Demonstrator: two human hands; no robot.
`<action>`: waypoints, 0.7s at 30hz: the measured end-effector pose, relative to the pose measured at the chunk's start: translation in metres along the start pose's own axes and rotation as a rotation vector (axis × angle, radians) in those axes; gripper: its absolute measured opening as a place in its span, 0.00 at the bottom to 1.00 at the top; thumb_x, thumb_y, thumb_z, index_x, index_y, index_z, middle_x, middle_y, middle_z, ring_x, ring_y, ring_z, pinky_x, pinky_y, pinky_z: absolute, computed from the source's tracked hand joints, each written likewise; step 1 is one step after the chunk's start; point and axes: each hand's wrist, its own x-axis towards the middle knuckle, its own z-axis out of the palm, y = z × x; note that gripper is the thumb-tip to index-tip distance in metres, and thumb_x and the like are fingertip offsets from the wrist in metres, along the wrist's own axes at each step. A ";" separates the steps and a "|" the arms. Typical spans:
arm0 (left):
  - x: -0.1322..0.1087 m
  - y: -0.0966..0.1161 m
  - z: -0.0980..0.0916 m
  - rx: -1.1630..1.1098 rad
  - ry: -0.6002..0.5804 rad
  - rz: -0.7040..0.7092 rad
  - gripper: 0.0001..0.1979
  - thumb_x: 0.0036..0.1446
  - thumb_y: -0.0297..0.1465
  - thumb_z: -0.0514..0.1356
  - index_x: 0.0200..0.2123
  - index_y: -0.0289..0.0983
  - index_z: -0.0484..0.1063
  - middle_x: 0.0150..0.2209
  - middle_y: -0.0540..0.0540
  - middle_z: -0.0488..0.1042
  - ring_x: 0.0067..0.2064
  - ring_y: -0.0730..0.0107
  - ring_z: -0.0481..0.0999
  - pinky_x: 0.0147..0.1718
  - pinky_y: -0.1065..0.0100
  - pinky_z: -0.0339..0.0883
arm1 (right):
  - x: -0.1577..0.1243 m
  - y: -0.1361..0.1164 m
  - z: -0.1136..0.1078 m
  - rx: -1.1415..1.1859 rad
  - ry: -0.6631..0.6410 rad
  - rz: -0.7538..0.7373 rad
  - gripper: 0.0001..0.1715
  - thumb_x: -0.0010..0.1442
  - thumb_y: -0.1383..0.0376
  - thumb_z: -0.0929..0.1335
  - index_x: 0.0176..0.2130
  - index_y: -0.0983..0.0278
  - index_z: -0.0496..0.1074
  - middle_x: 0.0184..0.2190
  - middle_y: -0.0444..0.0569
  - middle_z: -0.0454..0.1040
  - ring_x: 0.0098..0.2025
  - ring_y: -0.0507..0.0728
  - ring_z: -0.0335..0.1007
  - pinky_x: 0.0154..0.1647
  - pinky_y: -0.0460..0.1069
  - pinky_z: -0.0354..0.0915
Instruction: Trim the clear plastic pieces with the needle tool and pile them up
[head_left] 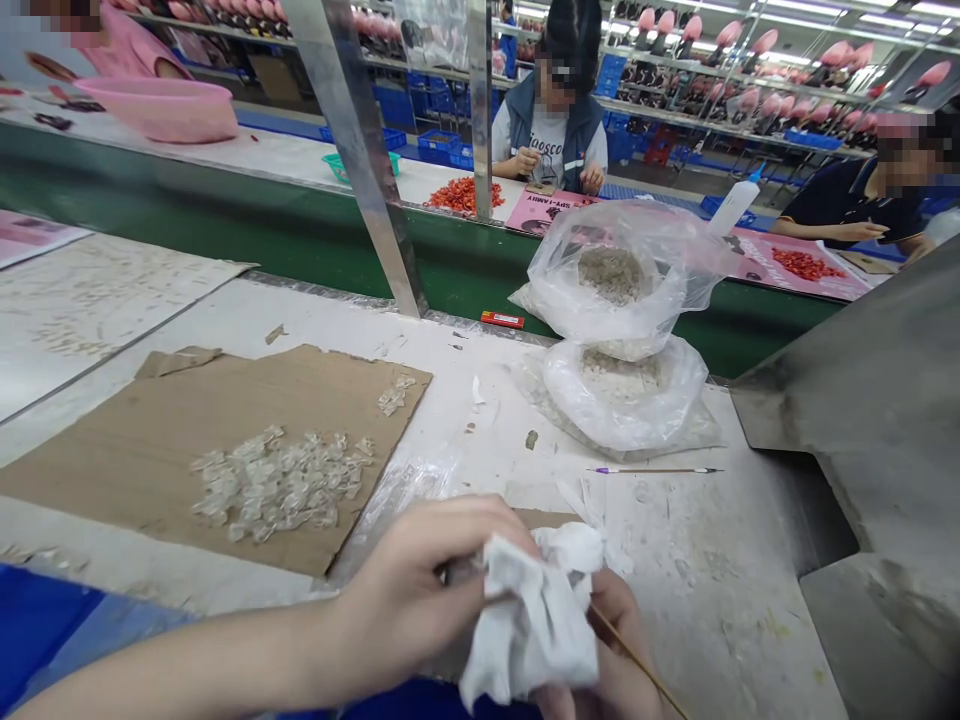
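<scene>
At the bottom centre, my left hand (409, 585) is closed on a crumpled white cloth (536, 620), thumb and fingers pinching its left side. My right hand (626, 665), partly hidden behind the cloth, has its fingers wrapped round the right side of it. A thin brown stick (637, 657) runs from the cloth across my right hand toward the lower right; its upper end is covered. Whether the cloth wraps a small part, I cannot tell. Left of my hands, a pile of small clear plastic pieces (281, 480) lies on a flat cardboard sheet (150, 430).
Two open plastic bags, an upper bag (547, 275) and a lower bag (675, 400), hold small pieces. Before them lies a thin brush (660, 470). A metal housing (862, 400) bounds the right, and a slanted metal post (367, 170) rises ahead. Co-workers sit beyond the green conveyor side (300, 235).
</scene>
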 end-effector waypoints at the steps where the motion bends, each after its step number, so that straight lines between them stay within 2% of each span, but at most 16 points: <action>1: 0.004 -0.001 -0.003 0.030 0.103 -0.075 0.10 0.57 0.33 0.66 0.24 0.38 0.80 0.22 0.46 0.82 0.23 0.62 0.79 0.22 0.68 0.72 | 0.001 -0.001 0.001 0.059 -0.067 0.034 0.20 0.50 0.52 0.80 0.34 0.62 0.76 0.21 0.42 0.72 0.14 0.47 0.59 0.18 0.45 0.64; 3: 0.014 -0.005 -0.015 0.142 0.388 -0.209 0.12 0.49 0.38 0.68 0.20 0.38 0.76 0.18 0.48 0.77 0.22 0.62 0.76 0.19 0.67 0.68 | 0.002 -0.002 0.002 0.198 -0.182 0.104 0.18 0.52 0.54 0.80 0.32 0.62 0.75 0.21 0.40 0.71 0.13 0.42 0.51 0.18 0.42 0.60; 4: 0.021 -0.008 -0.023 0.190 0.510 -0.237 0.11 0.50 0.37 0.67 0.21 0.38 0.76 0.19 0.49 0.76 0.23 0.63 0.74 0.20 0.68 0.66 | 0.003 -0.002 0.002 0.250 -0.205 0.116 0.18 0.53 0.54 0.79 0.33 0.62 0.74 0.22 0.40 0.71 0.12 0.40 0.48 0.18 0.40 0.59; 7: 0.044 -0.017 -0.060 0.300 0.758 -0.230 0.06 0.58 0.34 0.61 0.32 0.38 0.75 0.27 0.51 0.76 0.29 0.67 0.71 0.29 0.68 0.64 | 0.004 0.000 0.000 0.316 -0.190 0.112 0.17 0.55 0.56 0.79 0.34 0.62 0.73 0.24 0.40 0.73 0.12 0.40 0.46 0.15 0.39 0.55; 8: 0.052 -0.021 -0.073 0.356 0.814 -0.224 0.04 0.57 0.31 0.61 0.31 0.38 0.73 0.27 0.52 0.73 0.30 0.68 0.69 0.31 0.69 0.62 | 0.004 0.001 -0.001 0.317 -0.183 0.112 0.17 0.55 0.55 0.78 0.34 0.62 0.72 0.24 0.40 0.73 0.12 0.40 0.46 0.15 0.39 0.55; 9: 0.059 -0.026 -0.086 0.418 0.851 -0.231 0.06 0.57 0.28 0.61 0.27 0.39 0.69 0.24 0.54 0.67 0.29 0.69 0.65 0.31 0.69 0.59 | 0.004 0.002 -0.002 0.313 -0.179 0.113 0.17 0.56 0.55 0.78 0.34 0.62 0.72 0.24 0.40 0.73 0.12 0.40 0.46 0.15 0.40 0.55; 11: 0.069 -0.038 -0.108 0.535 0.833 -0.282 0.12 0.56 0.26 0.61 0.22 0.40 0.64 0.21 0.56 0.59 0.28 0.69 0.60 0.32 0.70 0.57 | 0.004 0.003 -0.003 0.306 -0.180 0.107 0.16 0.57 0.56 0.77 0.34 0.62 0.71 0.25 0.40 0.73 0.12 0.40 0.46 0.15 0.40 0.57; 14: 0.072 -0.062 -0.127 0.670 0.708 -0.373 0.16 0.56 0.26 0.63 0.19 0.41 0.62 0.21 0.54 0.61 0.34 0.63 0.67 0.41 0.69 0.61 | 0.003 0.002 -0.004 0.292 -0.178 0.082 0.17 0.57 0.55 0.77 0.34 0.60 0.70 0.26 0.39 0.71 0.13 0.41 0.46 0.16 0.40 0.59; 18: 0.062 -0.094 -0.130 0.757 0.601 -0.442 0.19 0.59 0.32 0.63 0.20 0.43 0.59 0.24 0.51 0.66 0.45 0.52 0.74 0.53 0.61 0.63 | 0.001 -0.002 -0.003 0.168 -0.120 0.057 0.17 0.58 0.54 0.77 0.34 0.59 0.68 0.24 0.37 0.67 0.13 0.42 0.43 0.15 0.40 0.55; 21: 0.055 -0.099 -0.132 0.793 0.554 -0.460 0.16 0.60 0.35 0.63 0.22 0.43 0.62 0.26 0.50 0.69 0.47 0.48 0.75 0.55 0.54 0.64 | 0.001 -0.005 -0.003 0.109 -0.115 0.022 0.19 0.59 0.54 0.76 0.31 0.58 0.66 0.21 0.36 0.67 0.14 0.43 0.43 0.16 0.41 0.53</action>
